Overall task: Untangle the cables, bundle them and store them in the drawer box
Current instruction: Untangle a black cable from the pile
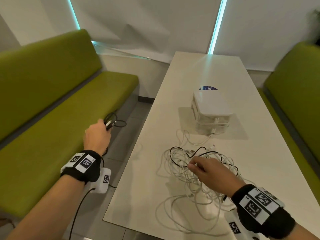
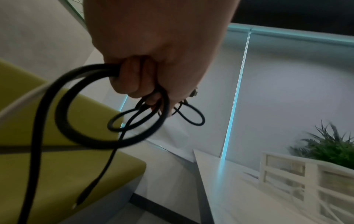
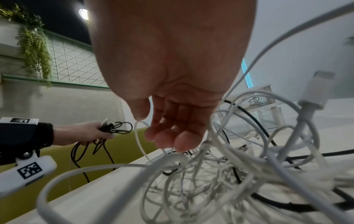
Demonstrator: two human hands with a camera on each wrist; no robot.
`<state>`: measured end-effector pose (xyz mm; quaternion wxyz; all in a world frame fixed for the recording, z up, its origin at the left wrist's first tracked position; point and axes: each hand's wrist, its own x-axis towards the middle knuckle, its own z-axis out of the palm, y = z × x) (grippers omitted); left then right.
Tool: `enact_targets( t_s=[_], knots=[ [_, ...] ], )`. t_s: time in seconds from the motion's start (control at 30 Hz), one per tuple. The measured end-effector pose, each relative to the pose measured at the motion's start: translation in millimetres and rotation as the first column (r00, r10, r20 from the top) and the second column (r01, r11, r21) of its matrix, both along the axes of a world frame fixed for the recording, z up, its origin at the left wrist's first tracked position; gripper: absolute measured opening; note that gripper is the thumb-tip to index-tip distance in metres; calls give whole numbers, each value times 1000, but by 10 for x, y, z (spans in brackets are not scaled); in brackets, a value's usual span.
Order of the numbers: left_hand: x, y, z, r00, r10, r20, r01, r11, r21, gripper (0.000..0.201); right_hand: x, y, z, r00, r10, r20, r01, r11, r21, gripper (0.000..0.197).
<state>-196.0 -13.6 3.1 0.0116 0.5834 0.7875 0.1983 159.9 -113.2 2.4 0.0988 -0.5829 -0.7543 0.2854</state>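
Observation:
My left hand (image 1: 102, 126) is off the table's left side, above the green bench (image 1: 57, 122), and grips a coiled black cable (image 1: 113, 120) with its plugs. In the left wrist view the fingers (image 2: 134, 78) curl round the black loops (image 2: 58, 116), and a tail hangs down. My right hand (image 1: 196, 168) hovers over the tangle of white cables (image 1: 192, 186) on the table (image 1: 207, 66), fingers (image 3: 172, 136) loosely curled. A thin white loop (image 3: 136, 128) stands beside the thumb. A second black cable (image 1: 180, 149) runs through the tangle. The white drawer box (image 1: 212, 108) stands behind it, drawers closed.
A second green bench (image 1: 294, 87) runs along the table's right side. A blue round sticker (image 1: 207, 88) lies behind the box. White cable ends (image 1: 187, 137) trail up to the box front. A potted plant (image 2: 329, 145) stands at the far right.

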Motion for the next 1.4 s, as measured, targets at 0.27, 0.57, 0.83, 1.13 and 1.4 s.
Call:
enact_targets(
  t_s=[0.27, 0.57, 0.83, 1.13, 1.4],
  knots=[
    [177, -78, -213, 992, -119, 48, 129, 940, -317, 42, -47, -34, 65, 1000, -7, 6, 7, 1000, -28, 24],
    [235, -20, 77, 990, -122, 63, 137, 930, -340, 104, -6, -44, 72, 1000, -20, 5, 20, 999, -29, 28],
    [329, -41, 304, 980, -107, 167, 133, 978, -158, 33, -2, -61, 68, 1000, -20, -9, 19, 1000, -19, 30],
    [1024, -317, 442, 795, -326, 512, 338, 938, 72, 45, 9, -86, 79, 1000, -18, -12, 18, 1000, -18, 30],
    [1509, -348, 244, 712, -443, 545, 507, 861, 38, 41, 70, -82, 51, 998, -49, -44, 49, 999, 3, 25]
  ],
)
